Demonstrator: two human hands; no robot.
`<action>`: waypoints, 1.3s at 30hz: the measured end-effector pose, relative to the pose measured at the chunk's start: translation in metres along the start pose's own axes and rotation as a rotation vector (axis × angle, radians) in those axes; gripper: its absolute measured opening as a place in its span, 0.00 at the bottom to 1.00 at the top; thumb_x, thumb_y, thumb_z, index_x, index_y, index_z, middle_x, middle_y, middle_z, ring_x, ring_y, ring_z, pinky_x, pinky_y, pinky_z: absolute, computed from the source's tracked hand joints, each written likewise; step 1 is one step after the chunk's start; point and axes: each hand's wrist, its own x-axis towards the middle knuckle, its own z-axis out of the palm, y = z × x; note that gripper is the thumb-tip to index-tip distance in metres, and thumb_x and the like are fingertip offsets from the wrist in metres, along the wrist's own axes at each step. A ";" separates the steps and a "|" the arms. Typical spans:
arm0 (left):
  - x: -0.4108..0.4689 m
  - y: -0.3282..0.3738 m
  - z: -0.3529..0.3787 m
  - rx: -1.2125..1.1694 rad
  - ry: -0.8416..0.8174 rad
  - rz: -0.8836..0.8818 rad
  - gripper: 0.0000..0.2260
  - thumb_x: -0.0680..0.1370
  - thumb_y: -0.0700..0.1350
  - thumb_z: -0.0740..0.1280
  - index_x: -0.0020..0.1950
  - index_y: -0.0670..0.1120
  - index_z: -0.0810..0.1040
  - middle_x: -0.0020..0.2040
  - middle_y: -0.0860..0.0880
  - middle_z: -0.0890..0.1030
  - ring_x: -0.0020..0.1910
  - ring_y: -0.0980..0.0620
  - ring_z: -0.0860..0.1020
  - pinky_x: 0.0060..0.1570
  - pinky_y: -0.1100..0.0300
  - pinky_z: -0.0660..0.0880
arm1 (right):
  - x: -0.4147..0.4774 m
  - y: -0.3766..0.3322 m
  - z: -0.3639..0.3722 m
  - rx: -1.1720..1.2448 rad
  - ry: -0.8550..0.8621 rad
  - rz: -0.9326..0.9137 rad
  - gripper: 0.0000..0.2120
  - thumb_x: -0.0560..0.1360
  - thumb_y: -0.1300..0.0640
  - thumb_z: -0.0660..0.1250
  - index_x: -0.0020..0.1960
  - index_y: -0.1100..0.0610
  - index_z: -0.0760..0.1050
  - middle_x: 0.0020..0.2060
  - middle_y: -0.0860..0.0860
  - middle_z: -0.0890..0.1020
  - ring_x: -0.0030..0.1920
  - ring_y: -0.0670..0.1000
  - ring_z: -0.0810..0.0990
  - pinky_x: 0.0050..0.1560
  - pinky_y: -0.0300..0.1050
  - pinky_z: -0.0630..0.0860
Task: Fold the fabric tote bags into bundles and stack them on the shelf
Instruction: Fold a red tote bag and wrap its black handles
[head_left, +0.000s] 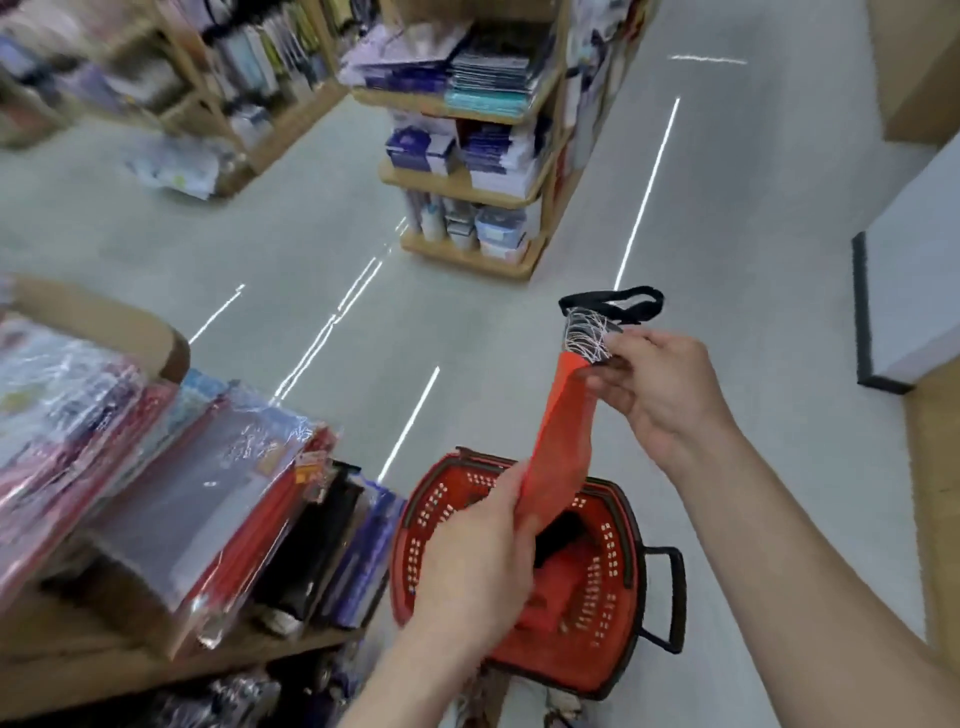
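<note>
The wooden shelf (78, 670) at our left is the biggest thing here, loaded with plastic-wrapped packets (208, 493) that lean in a row. At the row's near end stand some dark, red and blue items, and we cannot tell whether any are finished bundles. Below our arms a red basket (597, 587) sits on the floor. It holds something black and something red, probably more bags waiting, though the blur hides what they are. Above the basket we hold one orange-red tote bag (558, 431) in the air, gathered lengthwise into a narrow strip that slants up to the right. Our left hand (478, 551) has its fingers curled round the lower end, and our right hand (660, 384) pinches the patterned top end between thumb and fingers. The black handle loop (618, 301) sticks out just past that pinch. We judge the work as early for this bag: it is narrowed but not yet folded short into a bundle, and not yet on the shelf.
</note>
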 end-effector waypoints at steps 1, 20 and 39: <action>-0.004 0.000 -0.003 0.074 0.143 -0.028 0.14 0.79 0.48 0.63 0.64 0.57 0.70 0.48 0.50 0.84 0.49 0.45 0.81 0.42 0.57 0.71 | -0.006 -0.005 -0.001 0.021 -0.018 -0.002 0.03 0.78 0.66 0.63 0.50 0.62 0.75 0.46 0.63 0.77 0.29 0.49 0.81 0.30 0.39 0.78; -0.249 0.000 -0.162 -0.435 0.617 -0.484 0.23 0.57 0.54 0.79 0.51 0.56 0.81 0.46 0.50 0.85 0.45 0.50 0.83 0.53 0.42 0.78 | -0.163 -0.022 0.074 -0.914 -1.015 -0.737 0.13 0.76 0.50 0.68 0.44 0.60 0.80 0.37 0.58 0.82 0.38 0.55 0.80 0.44 0.54 0.76; -0.667 -0.038 -0.149 -0.391 1.450 -0.858 0.06 0.71 0.42 0.74 0.46 0.48 0.81 0.39 0.56 0.85 0.41 0.53 0.80 0.43 0.58 0.80 | -0.477 0.137 0.207 -0.647 -1.562 -0.551 0.07 0.77 0.58 0.68 0.39 0.54 0.78 0.31 0.50 0.76 0.28 0.45 0.76 0.27 0.40 0.80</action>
